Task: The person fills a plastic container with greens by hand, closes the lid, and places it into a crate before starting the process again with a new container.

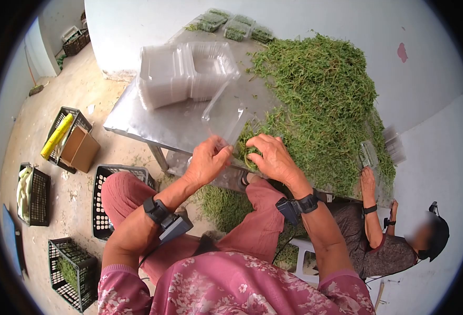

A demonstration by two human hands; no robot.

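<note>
At the table's front edge, my left hand pinches the near edge of a clear plastic box, which stands with its lid open and tilted. Just to the right, my right hand curls its fingers over a small bunch of green stems beside the box. The bunch lies at the near corner of a large heap of leafy greens. Part of the box is see-through and hard to make out against the metal table.
Nested empty clear boxes are stacked behind my left hand. Filled boxes line the far edge. On the right, a co-worker handles a clear box by the heap. Crates stand on the floor at left.
</note>
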